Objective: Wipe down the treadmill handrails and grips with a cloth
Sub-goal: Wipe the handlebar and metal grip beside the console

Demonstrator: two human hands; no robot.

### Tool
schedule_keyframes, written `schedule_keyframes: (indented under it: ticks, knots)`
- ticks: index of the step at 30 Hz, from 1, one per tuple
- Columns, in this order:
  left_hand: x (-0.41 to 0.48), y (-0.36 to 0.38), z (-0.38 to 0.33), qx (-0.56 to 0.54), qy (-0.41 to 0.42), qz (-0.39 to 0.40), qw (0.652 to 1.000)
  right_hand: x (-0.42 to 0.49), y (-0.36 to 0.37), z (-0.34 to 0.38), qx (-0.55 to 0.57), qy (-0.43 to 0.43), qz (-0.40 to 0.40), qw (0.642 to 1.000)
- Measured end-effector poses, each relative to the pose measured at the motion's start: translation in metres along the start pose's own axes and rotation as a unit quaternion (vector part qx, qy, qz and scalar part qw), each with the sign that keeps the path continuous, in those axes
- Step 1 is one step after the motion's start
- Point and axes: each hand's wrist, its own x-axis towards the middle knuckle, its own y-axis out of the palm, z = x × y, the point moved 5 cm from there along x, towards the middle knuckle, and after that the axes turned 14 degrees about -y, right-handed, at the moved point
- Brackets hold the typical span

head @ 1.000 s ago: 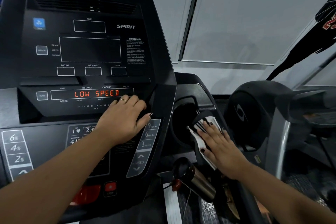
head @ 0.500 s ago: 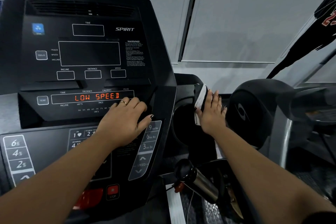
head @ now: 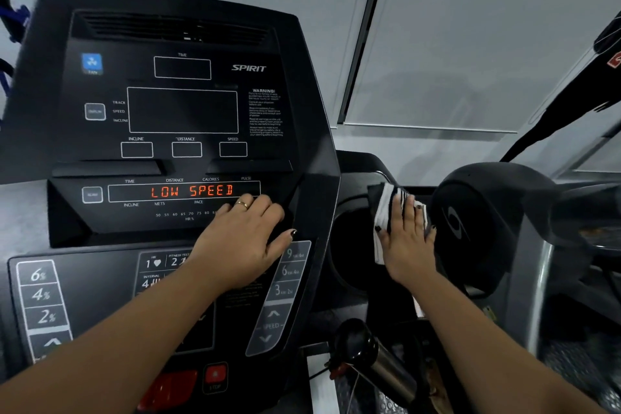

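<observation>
My right hand (head: 405,242) lies flat, fingers straight, and presses a white cloth with black stripes (head: 386,208) against the black right handrail (head: 369,165) beside the console. The cloth is mostly covered by the hand; its top and left edge show. My left hand (head: 245,239) rests palm down on the treadmill console (head: 181,111), fingers bent over the ledge below the red "LOW SPEED" display (head: 191,191). A short chrome and black pulse grip (head: 379,363) sticks out below the console at lower right.
A round cup-holder recess (head: 349,245) sits between the console and the cloth. A neighbouring machine's black rounded housing (head: 487,222) and grey upright (head: 531,296) stand close on the right. Red stop buttons (head: 215,375) sit at the console's bottom. Grey wall and blind behind.
My right hand slid the cloth up the right handrail from near the pulse grip to the top beside the cup holder, then slightly back down. The left hand stayed on the console.
</observation>
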Motion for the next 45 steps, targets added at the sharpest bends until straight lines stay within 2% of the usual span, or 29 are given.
schedule_keyframes:
  ticks: [4,8,16,21,23,28,32,35,37,45]
  knots:
    - [0.002,0.000,0.000,0.001,0.007,0.005,1.000,0.038,-0.013,0.010,0.011,-0.022,-0.047,0.999]
    - [0.003,0.000,0.000,-0.009,0.010,0.003,1.000,0.058,-0.028,0.032,-0.040,-0.128,-0.089,0.987]
    - [0.002,-0.002,-0.001,-0.004,0.010,0.005,1.000,0.055,-0.014,0.078,-0.109,-0.204,-0.054,0.971]
    - [0.002,-0.001,0.001,-0.010,0.009,0.009,1.000,0.065,-0.028,0.059,-0.199,-0.242,-0.043,0.949]
    - [0.002,-0.002,0.001,-0.016,0.010,0.005,1.000,0.068,-0.034,0.048,-0.183,-0.220,-0.037,0.958]
    - [0.000,-0.003,0.001,-0.011,0.000,-0.002,1.000,0.056,-0.027,0.005,-0.074,-0.086,-0.009,0.993]
    - [-0.001,-0.002,0.000,-0.002,-0.004,-0.003,1.000,0.025,-0.013,-0.020,-0.015,-0.009,0.043,0.999]
    - [-0.002,-0.001,-0.001,0.003,-0.007,-0.004,1.000,-0.001,-0.010,-0.028,-0.029,0.010,0.090,0.995]
    - [-0.002,0.000,-0.001,0.004,-0.009,-0.005,1.000,-0.022,-0.008,-0.025,-0.060,-0.019,0.103,0.993]
    - [-0.001,0.002,0.000,0.005,-0.010,-0.012,1.000,-0.113,-0.005,-0.005,-0.094,-0.194,0.073,0.974]
